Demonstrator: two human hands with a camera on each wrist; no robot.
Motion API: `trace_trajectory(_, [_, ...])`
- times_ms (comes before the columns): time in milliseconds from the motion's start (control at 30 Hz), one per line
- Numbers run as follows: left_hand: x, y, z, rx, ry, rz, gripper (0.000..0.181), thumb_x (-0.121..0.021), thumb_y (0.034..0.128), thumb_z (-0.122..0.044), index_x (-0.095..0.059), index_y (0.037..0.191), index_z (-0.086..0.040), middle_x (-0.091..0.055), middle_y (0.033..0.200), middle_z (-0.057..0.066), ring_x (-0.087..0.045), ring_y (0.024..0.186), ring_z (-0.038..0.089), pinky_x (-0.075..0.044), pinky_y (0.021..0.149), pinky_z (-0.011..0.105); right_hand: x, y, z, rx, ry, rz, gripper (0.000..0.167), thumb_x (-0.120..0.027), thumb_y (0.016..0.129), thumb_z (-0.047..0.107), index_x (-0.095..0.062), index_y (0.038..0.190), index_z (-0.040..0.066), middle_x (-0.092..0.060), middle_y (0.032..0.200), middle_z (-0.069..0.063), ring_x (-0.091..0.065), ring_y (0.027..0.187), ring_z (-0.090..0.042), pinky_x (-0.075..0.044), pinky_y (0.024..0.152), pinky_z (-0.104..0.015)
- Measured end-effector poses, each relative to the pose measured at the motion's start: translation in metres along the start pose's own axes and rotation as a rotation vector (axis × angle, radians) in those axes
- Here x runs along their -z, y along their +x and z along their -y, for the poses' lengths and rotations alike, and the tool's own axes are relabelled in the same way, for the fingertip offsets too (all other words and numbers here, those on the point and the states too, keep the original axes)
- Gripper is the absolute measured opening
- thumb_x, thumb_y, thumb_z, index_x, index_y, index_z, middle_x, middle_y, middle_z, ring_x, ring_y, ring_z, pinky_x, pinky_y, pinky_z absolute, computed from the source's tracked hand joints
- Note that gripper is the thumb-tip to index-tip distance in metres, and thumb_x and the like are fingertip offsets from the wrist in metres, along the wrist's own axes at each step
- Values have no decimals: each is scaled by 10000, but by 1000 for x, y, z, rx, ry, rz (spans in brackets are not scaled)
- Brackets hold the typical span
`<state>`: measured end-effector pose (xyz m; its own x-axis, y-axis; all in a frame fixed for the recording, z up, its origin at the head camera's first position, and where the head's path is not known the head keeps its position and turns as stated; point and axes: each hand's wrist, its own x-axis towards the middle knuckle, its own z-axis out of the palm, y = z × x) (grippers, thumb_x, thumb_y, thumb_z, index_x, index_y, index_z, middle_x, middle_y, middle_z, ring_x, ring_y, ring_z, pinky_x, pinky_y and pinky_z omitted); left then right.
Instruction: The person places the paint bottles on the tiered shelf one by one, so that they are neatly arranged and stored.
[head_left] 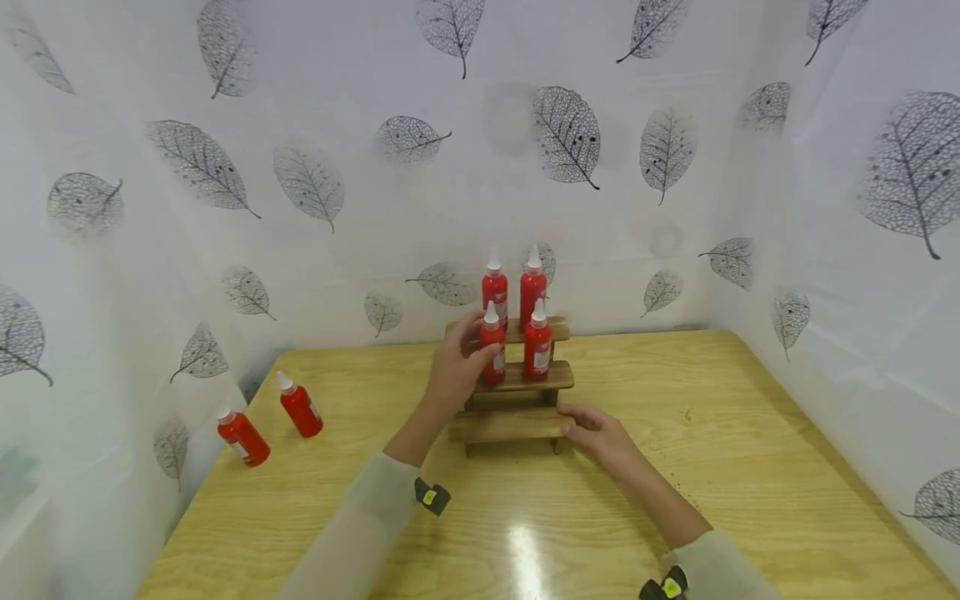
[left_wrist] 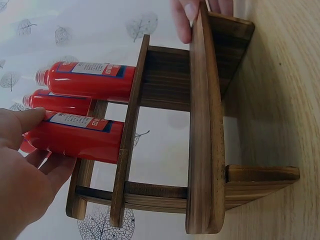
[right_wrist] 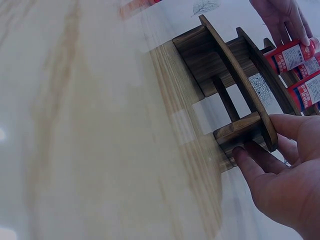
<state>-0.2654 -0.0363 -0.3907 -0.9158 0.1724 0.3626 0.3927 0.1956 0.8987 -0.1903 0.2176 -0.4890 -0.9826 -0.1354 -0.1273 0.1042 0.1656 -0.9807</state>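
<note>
My left hand [head_left: 456, 367] grips a red squeeze bottle [head_left: 492, 333] with a white nozzle, upright at the left of the middle step of a wooden tiered stand [head_left: 510, 425]. In the left wrist view, the thumb and fingers lie around that bottle [left_wrist: 75, 134]. Beside it on the same step stands another red bottle [head_left: 537, 350]. Two more, a left one [head_left: 495, 287] and a right one [head_left: 532, 287], stand on the top step. My right hand [head_left: 603, 442] holds the right end of the lowest step; the right wrist view shows thumb and fingers around that end [right_wrist: 267, 132].
Two further red bottles, one nearer [head_left: 243, 437] and one farther [head_left: 302, 408], are on the left of the wooden table [head_left: 360, 392]. Behind the stand hangs a white curtain [head_left: 360, 250] with a leaf print, also closing off both sides.
</note>
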Motion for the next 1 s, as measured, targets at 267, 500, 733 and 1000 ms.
trace_trajectory(267, [1,1,-1,2,-8,14,518,-686,967,-172,-503,1449,-221,-591,1399,70,-591,1254,261,-493,1077,448,0,1,-1,-6,0,-11,503,-684,962,311,-572,1411,114,-438,1562,-147,-301,1492,-390,-302,1194,-567])
trace_trajectory(500, [8,-7,-6,43,-24,12,564,-693,965,-233,-465,1481,-226,-569,1428,41,-556,1294,276,-454,1109,486,-1,1,0,-10,-5,-20,494,-679,967,297,-572,1409,105,-446,1554,-155,-303,1490,-394,-301,1195,-564])
trace_trajectory(733, [37,-26,6,20,-36,-61,531,-714,946,-188,-522,1440,-206,-594,1386,78,-568,1254,262,-474,1091,449,-3,1,2,-1,-5,-5,497,-675,971,297,-565,1414,99,-454,1550,-150,-305,1490,-395,-306,1194,-566])
trace_trajectory(1000, [89,-64,5,24,46,-153,513,-707,957,-200,-526,1433,-135,-585,1386,53,-541,1253,211,-473,1084,443,0,2,-2,-1,-3,-1,511,-690,957,338,-574,1410,131,-457,1553,-125,-315,1490,-375,-315,1189,-567])
